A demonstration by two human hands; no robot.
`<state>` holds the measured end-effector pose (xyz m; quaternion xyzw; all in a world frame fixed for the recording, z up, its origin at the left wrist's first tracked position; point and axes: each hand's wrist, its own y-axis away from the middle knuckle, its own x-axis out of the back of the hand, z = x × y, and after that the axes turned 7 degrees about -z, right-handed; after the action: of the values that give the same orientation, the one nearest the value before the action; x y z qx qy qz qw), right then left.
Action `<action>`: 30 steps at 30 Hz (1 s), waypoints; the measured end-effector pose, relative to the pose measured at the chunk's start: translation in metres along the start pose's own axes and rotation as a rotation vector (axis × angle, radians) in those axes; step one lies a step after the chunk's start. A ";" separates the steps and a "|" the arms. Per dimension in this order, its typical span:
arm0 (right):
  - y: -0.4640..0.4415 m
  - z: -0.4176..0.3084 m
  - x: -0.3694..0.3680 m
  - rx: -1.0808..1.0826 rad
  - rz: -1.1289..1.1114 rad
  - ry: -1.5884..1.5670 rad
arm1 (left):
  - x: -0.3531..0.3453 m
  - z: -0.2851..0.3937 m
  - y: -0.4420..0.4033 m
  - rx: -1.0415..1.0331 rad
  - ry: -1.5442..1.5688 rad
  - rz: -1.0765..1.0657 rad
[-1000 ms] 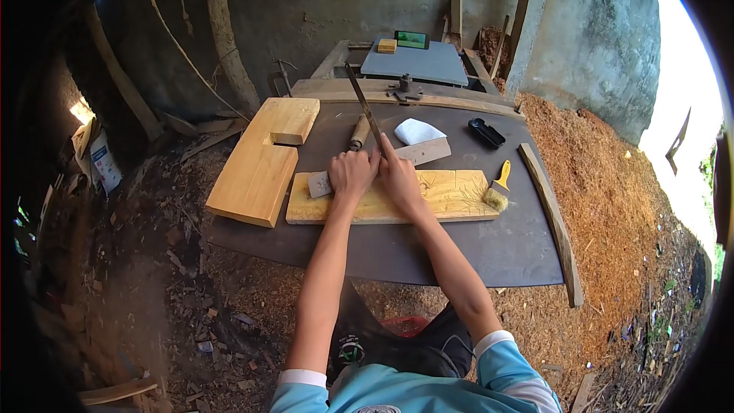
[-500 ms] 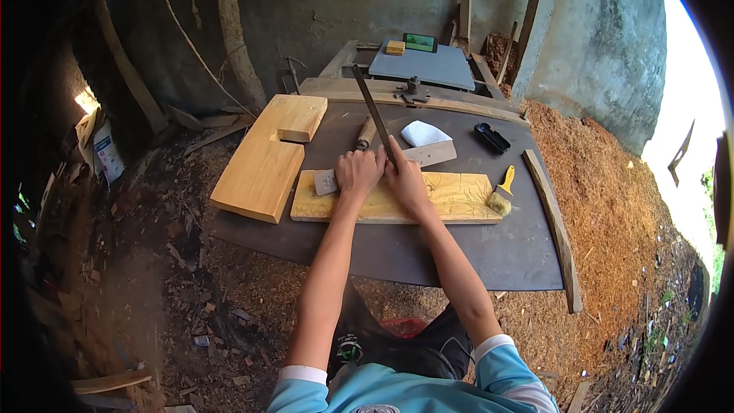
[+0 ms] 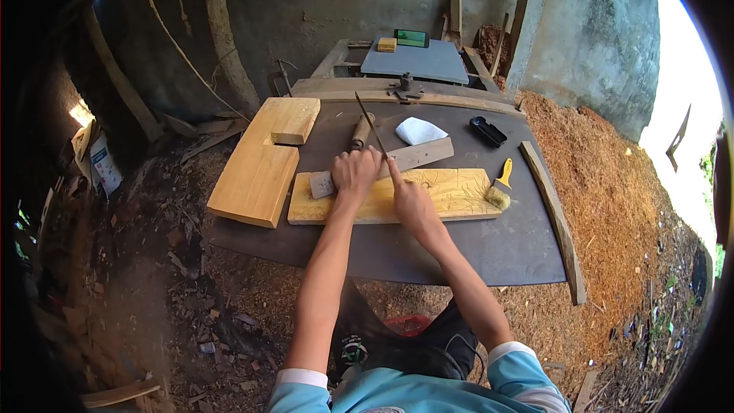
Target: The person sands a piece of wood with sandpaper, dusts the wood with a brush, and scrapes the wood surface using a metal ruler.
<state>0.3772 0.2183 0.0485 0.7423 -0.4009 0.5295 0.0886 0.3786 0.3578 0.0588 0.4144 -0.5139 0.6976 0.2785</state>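
Observation:
My left hand [image 3: 355,174] is closed over a pale wooden strip [image 3: 420,153], holding it down across a carved yellow board [image 3: 451,187]. The strip lies at a slant, its right end rising past the board's far edge. In my right hand [image 3: 413,200] is a long, narrow, dark metal tool [image 3: 368,120], file-like or blade-like, pointing away from me and tilted up to the left. It crosses the strip close beside my left fingers. My right index finger is stretched along it; the handle is hidden in my palm. A wooden-handled tool [image 3: 362,131] lies just beyond my left hand.
A thick notched wooden block [image 3: 256,172] is at the left of the dark table [image 3: 489,252]. A white cloth [image 3: 420,131], black case [image 3: 488,131] and yellow-handled brush [image 3: 502,180] lie to the right. Behind, a phone [image 3: 411,37] stands on a grey panel [image 3: 428,66].
The dark tool has dropped lower and come back toward me with my right hand, which has moved slightly down and right. My left hand stays on the strip. The view has shifted slightly.

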 end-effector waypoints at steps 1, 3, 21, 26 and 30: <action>0.003 -0.004 0.011 -0.040 -0.073 -0.016 | -0.001 0.000 0.003 -0.005 0.012 -0.014; 0.002 -0.005 0.004 -0.035 -0.050 0.022 | 0.000 -0.001 0.001 -0.010 0.028 -0.024; 0.016 -0.006 -0.003 -0.060 -0.031 -0.032 | 0.000 -0.003 -0.010 0.118 0.094 -0.143; 0.030 0.003 0.008 -0.045 -0.002 -0.061 | 0.001 0.000 -0.007 0.152 0.079 -0.167; 0.097 -0.019 0.026 -0.069 -0.043 0.004 | -0.003 -0.003 -0.009 0.138 0.112 -0.089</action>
<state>0.2998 0.1510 0.0504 0.7463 -0.4028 0.5147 0.1261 0.3872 0.3634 0.0599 0.4155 -0.4291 0.7404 0.3082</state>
